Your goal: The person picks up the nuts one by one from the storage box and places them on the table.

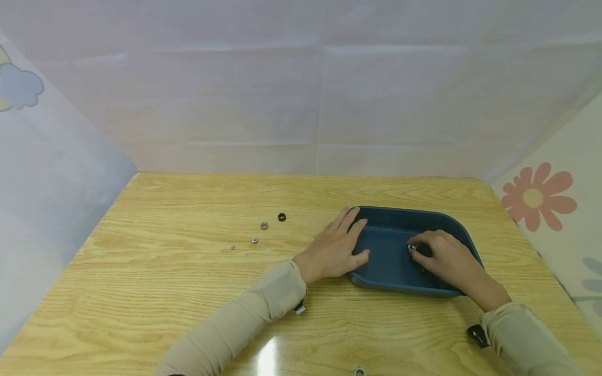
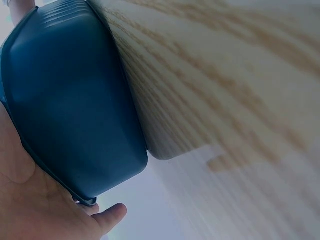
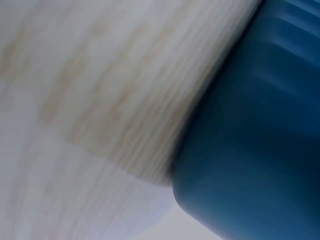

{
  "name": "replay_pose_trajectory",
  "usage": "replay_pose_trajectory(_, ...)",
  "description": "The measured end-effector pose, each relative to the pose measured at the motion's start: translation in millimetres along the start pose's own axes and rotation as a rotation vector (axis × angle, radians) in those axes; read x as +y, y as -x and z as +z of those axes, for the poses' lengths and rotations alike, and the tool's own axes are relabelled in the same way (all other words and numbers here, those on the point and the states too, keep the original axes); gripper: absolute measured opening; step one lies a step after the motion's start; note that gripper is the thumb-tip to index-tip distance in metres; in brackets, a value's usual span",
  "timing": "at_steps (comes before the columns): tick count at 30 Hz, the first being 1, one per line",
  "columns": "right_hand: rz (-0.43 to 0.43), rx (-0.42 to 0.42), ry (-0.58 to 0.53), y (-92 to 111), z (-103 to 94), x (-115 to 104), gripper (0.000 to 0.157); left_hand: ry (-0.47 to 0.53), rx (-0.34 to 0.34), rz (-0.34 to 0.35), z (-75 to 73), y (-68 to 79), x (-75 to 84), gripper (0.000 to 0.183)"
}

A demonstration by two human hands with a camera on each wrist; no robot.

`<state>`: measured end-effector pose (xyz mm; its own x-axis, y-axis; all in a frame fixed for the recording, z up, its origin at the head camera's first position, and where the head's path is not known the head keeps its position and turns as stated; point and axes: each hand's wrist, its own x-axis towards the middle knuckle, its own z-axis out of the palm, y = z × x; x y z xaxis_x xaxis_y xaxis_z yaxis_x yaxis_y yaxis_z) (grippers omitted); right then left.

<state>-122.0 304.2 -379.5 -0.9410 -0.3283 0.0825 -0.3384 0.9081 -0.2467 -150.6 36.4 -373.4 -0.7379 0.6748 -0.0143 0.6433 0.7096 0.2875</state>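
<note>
A dark blue tray [image 1: 385,256] with raised walls lies on the right half of the table. My left hand [image 1: 335,249] rests on its left rim with the fingers spread and fairly straight. In the left wrist view, the palm of that hand [image 2: 45,205] lies along the rim, beside the tray's outer wall [image 2: 75,100]. Inside the tray, thumb and fingers of my right hand [image 1: 442,256] pinch a small silver nut [image 1: 412,247]. Something dark lies beneath that hand, partly hidden. Only the tray's outer side [image 3: 250,150] and tabletop show in the right wrist view.
Left of the tray, a black hex nut [image 1: 281,216], a silver nut [image 1: 264,225], a smaller nut [image 1: 254,241] and a tiny one [image 1: 232,247] form a slanting row. A metal ring [image 1: 359,371] sits at the near edge, partly cut off. Pale sheets [image 1: 320,104] surround the table.
</note>
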Motion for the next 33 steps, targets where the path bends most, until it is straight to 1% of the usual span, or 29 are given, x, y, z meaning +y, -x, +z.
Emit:
replay_pose_trajectory(10, 0.007, 0.038, 0.002, 1, -4.7, -5, 0.019, 0.013, -0.001, -0.003, 0.8, -0.6, -0.7, 0.068)
replay_pose_trajectory(15, 0.006, 0.057, -0.001, 4, -9.8, -10, 0.019, -0.002, 0.007, -0.007, 0.9, -0.5, 0.1, 0.069)
replay_pose_trajectory(21, -0.002, 0.07, -0.014, 11, -16.1, -15, 0.022, -0.016, 0.014, -0.005, 0.6, -1.2, 0.8, 0.069)
replay_pose_trajectory(33, -0.019, 0.112, -0.001, 27, -19.7, -22, 0.023, -0.013, 0.008, -0.012, 0.0, -0.2, 1.2, 0.069)
